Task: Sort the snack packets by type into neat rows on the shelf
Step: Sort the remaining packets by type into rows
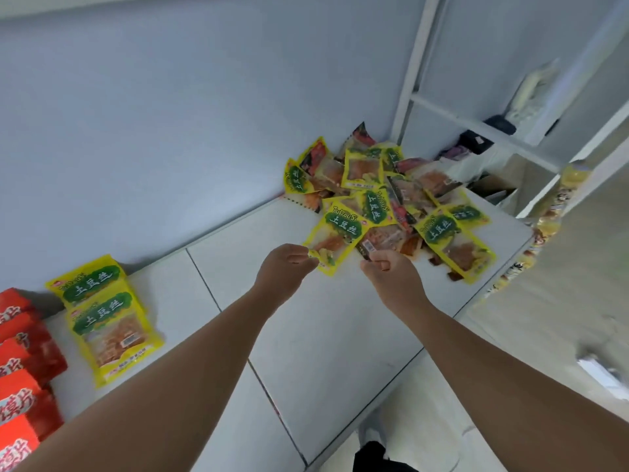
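- My left hand [286,264], at the centre of the frame, pinches the lower corner of a yellow packet [335,233] between the thumb and curled fingers.
- That packet is a glossy plastic rectangle with a dark green label patch and a clear window showing orange-brown strips. It lies tilted at the near edge of the pile [391,185].
- My right hand [391,277], just right of centre, has its fingers curled in with the thumb on top. It sits at the edge of a clear packet [377,241] with a barcode sticker, but I cannot tell whether I actually grip it.
- The pile sits right of centre against the back corner: crinkled film pouches, yellow-green ones mixed with reddish ones, overlapping at all angles.
- At the lower left, sorted yellow packets [109,321] lie flat and overlapping, just beside red packets [20,362] lined up along the left edge of the frame.
- The shelf [323,318] is made of smooth white panels with thin dark seams.
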The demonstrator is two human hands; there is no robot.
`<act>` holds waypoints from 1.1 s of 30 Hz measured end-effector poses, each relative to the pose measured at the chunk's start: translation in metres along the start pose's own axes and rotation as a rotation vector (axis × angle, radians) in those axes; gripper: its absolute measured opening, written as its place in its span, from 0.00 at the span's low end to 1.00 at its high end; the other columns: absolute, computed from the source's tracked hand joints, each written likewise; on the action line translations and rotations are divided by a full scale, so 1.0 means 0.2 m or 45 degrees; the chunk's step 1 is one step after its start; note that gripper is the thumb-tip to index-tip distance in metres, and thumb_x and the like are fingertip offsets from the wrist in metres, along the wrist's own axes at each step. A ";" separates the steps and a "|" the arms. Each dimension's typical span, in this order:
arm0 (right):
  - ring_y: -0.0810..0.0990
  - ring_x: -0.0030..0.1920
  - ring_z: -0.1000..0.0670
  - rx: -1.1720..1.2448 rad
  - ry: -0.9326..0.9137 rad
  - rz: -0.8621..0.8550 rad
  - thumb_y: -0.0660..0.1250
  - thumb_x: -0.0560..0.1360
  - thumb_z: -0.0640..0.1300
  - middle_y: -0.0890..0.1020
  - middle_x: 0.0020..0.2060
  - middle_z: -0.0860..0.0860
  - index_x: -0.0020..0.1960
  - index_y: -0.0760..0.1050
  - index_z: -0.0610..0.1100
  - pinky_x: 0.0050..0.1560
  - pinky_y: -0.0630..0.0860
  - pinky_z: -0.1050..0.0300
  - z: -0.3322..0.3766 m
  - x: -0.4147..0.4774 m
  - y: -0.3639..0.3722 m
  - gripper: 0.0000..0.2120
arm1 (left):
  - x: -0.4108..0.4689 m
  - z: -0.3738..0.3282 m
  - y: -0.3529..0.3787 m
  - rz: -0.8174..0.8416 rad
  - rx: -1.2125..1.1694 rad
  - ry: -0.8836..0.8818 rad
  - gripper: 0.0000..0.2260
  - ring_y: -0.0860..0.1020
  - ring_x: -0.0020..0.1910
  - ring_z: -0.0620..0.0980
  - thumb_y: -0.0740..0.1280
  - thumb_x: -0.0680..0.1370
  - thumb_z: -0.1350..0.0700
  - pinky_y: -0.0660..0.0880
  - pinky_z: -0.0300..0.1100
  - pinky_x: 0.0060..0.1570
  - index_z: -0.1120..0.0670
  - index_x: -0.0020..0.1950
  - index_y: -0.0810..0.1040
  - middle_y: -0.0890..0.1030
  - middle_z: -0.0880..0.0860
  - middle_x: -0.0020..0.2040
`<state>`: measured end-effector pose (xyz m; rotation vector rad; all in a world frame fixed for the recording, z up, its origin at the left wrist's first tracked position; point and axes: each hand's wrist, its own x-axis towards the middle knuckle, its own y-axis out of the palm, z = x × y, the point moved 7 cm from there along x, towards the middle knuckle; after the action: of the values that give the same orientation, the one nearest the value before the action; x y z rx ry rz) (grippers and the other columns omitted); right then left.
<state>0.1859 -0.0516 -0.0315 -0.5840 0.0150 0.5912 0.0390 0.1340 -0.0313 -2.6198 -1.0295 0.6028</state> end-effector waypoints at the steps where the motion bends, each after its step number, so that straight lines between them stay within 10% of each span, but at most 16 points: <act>1: 0.79 0.51 0.55 -0.011 -0.006 -0.016 0.70 0.76 0.53 0.80 0.49 0.55 0.61 0.78 0.47 0.46 0.73 0.59 -0.03 0.04 -0.06 0.16 | 0.03 -0.03 0.05 -0.012 0.028 -0.014 0.16 0.81 0.52 0.44 0.74 0.75 0.50 0.75 0.39 0.45 0.51 0.62 0.81 0.84 0.47 0.58; 11: 0.78 0.55 0.44 -0.358 0.066 -0.268 0.72 0.75 0.48 0.79 0.52 0.47 0.64 0.76 0.44 0.49 0.73 0.54 -0.41 0.43 -0.75 0.19 | 0.37 -0.05 0.39 -0.116 0.555 -0.187 0.35 0.70 0.72 0.60 0.74 0.76 0.44 0.70 0.56 0.69 0.52 0.79 0.64 0.71 0.58 0.74; 25: 0.72 0.64 0.38 -0.949 0.281 -0.079 0.76 0.66 0.63 0.74 0.61 0.41 0.67 0.67 0.42 0.60 0.71 0.43 -0.59 0.64 -0.80 0.39 | 0.45 0.04 0.46 -0.239 0.748 -0.438 0.45 0.68 0.70 0.61 0.77 0.67 0.35 0.67 0.57 0.65 0.49 0.77 0.64 0.73 0.55 0.70; 33: 0.79 0.49 0.42 -0.611 0.185 -0.104 0.77 0.68 0.59 0.78 0.50 0.47 0.58 0.70 0.44 0.44 0.75 0.49 -0.56 0.68 -0.82 0.29 | 0.43 0.00 0.56 -0.203 0.441 -0.362 0.20 0.81 0.53 0.57 0.80 0.67 0.44 0.77 0.54 0.57 0.52 0.52 0.80 0.84 0.51 0.48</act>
<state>0.4036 -0.1489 -0.0652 -1.0878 -0.0146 0.4717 0.1608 0.1136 -0.0987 -2.1715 -1.0860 1.0338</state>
